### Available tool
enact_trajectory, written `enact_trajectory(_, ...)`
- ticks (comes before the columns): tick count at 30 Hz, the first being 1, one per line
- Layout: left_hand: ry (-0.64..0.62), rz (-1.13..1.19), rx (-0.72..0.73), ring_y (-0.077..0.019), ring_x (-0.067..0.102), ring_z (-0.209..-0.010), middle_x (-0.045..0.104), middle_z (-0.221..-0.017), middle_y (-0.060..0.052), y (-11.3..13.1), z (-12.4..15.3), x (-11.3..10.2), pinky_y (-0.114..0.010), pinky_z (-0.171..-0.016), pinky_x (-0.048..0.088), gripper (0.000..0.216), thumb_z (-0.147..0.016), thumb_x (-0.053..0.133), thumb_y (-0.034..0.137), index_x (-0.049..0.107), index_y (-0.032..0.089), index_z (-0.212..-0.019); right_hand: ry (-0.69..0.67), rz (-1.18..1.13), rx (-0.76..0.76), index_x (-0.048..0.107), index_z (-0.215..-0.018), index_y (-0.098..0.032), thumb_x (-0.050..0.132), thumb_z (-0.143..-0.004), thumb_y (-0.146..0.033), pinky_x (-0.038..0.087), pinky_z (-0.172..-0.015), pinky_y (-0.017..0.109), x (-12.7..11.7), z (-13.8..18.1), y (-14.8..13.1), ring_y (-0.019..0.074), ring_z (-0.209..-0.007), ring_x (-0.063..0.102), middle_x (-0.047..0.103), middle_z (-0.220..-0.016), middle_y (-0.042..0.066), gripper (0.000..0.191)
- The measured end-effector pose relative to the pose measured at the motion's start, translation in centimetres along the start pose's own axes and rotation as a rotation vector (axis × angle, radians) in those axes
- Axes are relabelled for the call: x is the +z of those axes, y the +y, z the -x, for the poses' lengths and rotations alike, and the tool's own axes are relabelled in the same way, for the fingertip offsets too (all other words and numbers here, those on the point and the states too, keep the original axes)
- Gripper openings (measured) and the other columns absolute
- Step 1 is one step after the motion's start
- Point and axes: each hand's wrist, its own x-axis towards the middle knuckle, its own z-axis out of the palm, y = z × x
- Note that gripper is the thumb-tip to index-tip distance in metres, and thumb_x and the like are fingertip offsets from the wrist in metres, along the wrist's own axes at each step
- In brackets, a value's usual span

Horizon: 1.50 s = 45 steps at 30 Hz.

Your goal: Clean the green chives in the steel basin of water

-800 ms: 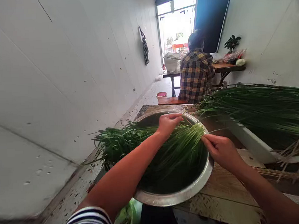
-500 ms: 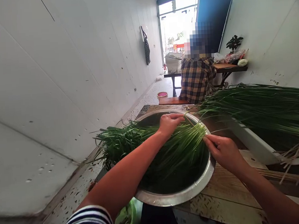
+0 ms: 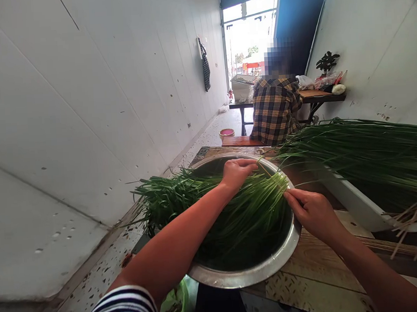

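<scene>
A wide metal basin [image 3: 236, 279] holds a bunch of long green chives [image 3: 256, 202], their leafy ends hanging over its left rim and their pale stems at the right. My left hand [image 3: 238, 173] is above the basin, thumb and fingers pinched on a thin yellowish stalk [image 3: 265, 169] that slants down towards the stem ends. At the right rim, my right hand [image 3: 311, 211] has thumb and forefinger pinched at the cut ends of the chives. Its other fingers are curled, and what lies between the fingertips is mostly hidden.
More long chives [image 3: 365, 143] lie over a white container [image 3: 353, 197] at the right, with thin sticks [image 3: 413, 226] beside it. A green bin [image 3: 176, 306] stands below the basin. Ahead, a person in a plaid shirt [image 3: 274, 108] sits on a bench [image 3: 237, 141].
Both hands keep almost the same place and pinch. The view has shifted very slightly; the seated person's head has lowered a little.
</scene>
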Motion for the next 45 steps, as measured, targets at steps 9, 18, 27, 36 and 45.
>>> enact_trajectory(9, 0.01, 0.025, -0.025, -0.0076, 0.051, -0.052, 0.069, -0.064, -0.003, 0.0, -0.1, 0.0, -0.022, -0.056, 0.041, 0.022, -0.059, 0.075, 0.019, 0.076, 0.012, -0.08, -0.016, -0.014, 0.018, 0.059, -0.065, -0.018, 0.04, -0.091, -0.038, 0.03, -0.053, 0.025, -0.1, 0.0, -0.2, 0.0141, -0.053, 0.048, 0.055, -0.056, 0.002, 0.038)
enact_trajectory(18, 0.017, 0.019, -0.011, -0.0084, 0.051, -0.052, 0.068, -0.061, -0.003, 0.0, 0.0, 0.0, -0.023, -0.056, 0.041, 0.022, -0.06, 0.076, 0.021, 0.076, 0.012, -0.08, -0.023, -0.019, 0.035, 0.056, -0.064, -0.019, 0.039, -0.09, -0.038, 0.03, -0.053, 0.025, -0.1, 0.0, -0.1, 0.0141, -0.052, 0.047, 0.055, -0.056, 0.002, 0.037)
enact_trajectory(27, 0.046, 0.006, 0.001, -0.0115, 0.058, -0.061, 0.072, -0.07, -0.006, 0.2, 0.2, 0.1, -0.025, -0.064, 0.045, 0.021, -0.059, 0.077, 0.021, 0.076, 0.013, -0.078, -0.017, -0.004, 0.017, 0.054, -0.061, -0.02, 0.037, -0.09, -0.038, 0.029, -0.05, 0.026, -0.3, 0.0, -0.5, 0.0137, -0.048, 0.044, 0.053, -0.053, 0.002, 0.038)
enact_trajectory(36, 0.02, 0.028, -0.058, -0.0094, 0.054, -0.056, 0.07, -0.065, -0.005, 1.0, 0.9, 0.3, -0.025, -0.062, 0.044, 0.02, -0.059, 0.075, 0.019, 0.076, 0.011, -0.078, -0.008, -0.01, 0.006, 0.043, -0.056, -0.02, 0.036, -0.089, -0.037, 0.028, -0.05, 0.026, -0.5, 0.1, -0.7, 0.013, -0.048, 0.043, 0.05, -0.05, 0.001, 0.038)
enact_trajectory(45, -0.187, -0.139, 0.043, -0.0156, 0.064, -0.073, 0.074, -0.077, -0.006, 1.6, 1.8, 0.5, -0.027, -0.075, 0.049, 0.013, -0.066, 0.071, 0.018, 0.077, 0.015, -0.076, 0.021, -0.026, 0.028, 0.049, -0.06, -0.02, 0.036, -0.091, -0.037, 0.029, -0.051, 0.026, -0.2, 0.1, -0.4, 0.0134, -0.048, 0.045, 0.053, -0.053, 0.001, 0.038)
